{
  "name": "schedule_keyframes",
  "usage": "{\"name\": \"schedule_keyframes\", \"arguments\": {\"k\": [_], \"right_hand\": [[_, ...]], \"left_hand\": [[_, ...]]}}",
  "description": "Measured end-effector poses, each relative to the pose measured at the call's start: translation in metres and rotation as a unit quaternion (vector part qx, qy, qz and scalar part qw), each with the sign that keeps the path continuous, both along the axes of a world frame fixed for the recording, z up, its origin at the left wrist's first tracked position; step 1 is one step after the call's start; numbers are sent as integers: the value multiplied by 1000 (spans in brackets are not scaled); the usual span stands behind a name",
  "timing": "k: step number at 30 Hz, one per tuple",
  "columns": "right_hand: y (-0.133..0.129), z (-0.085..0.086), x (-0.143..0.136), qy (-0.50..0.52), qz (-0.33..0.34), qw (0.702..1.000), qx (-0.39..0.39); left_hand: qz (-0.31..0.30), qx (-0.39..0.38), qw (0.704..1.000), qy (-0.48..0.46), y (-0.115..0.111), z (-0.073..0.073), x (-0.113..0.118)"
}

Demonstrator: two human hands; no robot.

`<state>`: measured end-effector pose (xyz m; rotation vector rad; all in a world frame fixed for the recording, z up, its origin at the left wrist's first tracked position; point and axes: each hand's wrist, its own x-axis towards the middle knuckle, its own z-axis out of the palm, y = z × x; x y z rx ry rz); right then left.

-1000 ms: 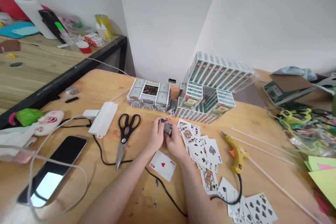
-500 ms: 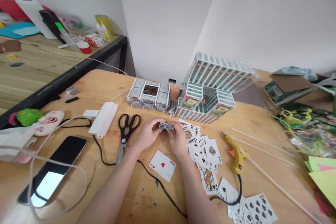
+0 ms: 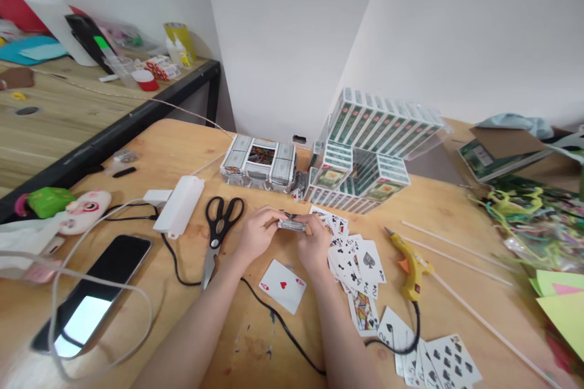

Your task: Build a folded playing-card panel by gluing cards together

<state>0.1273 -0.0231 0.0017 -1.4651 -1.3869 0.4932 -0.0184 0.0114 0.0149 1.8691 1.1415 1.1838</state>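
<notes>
1. Head view, nearest: fanned spade cards (image 3: 454,361) lie at the lower right of the wooden table (image 3: 191,149); a phone (image 3: 121,261) lies at the lower left under a looped white cable (image 3: 148,310).
2. Ace of hearts (image 3: 283,286): face up between the forearms, apart from both hands.
3. Left hand (image 3: 257,234) and right hand (image 3: 314,246): fingers drawn in narrow, pinching opposite ends of a small grey stack (image 3: 292,225) above the table; its pieces are too small to read.
4. Scissors (image 3: 219,232) lie left of the left hand, blades toward the person; overlapping playing cards (image 3: 349,258) lie just right of the right hand, and beyond them a yellow glue gun (image 3: 413,270).
5. Farther back, a grey card-covered block (image 3: 239,155) stands near piled card boxes (image 3: 378,127).
6. Farthest left, a second table (image 3: 68,110) holds assorted supplies.
</notes>
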Motion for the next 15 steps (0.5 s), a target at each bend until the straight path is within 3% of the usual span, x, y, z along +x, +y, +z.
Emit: {"name": "schedule_keyframes", "arguments": {"k": [5, 11, 13, 15], "right_hand": [[1, 5, -5, 107, -22, 991, -73], [7, 5, -5, 332, 37, 937, -104], [8, 4, -5, 337, 53, 935, -101], [7, 3, -5, 291, 60, 951, -90]], "left_hand": [[11, -20, 1000, -19, -1, 4, 1], [-16, -147, 974, -169, -1, -2, 10], [-3, -133, 980, -151, 0, -4, 8], [18, -81, 992, -97, 1, -4, 5]]}}
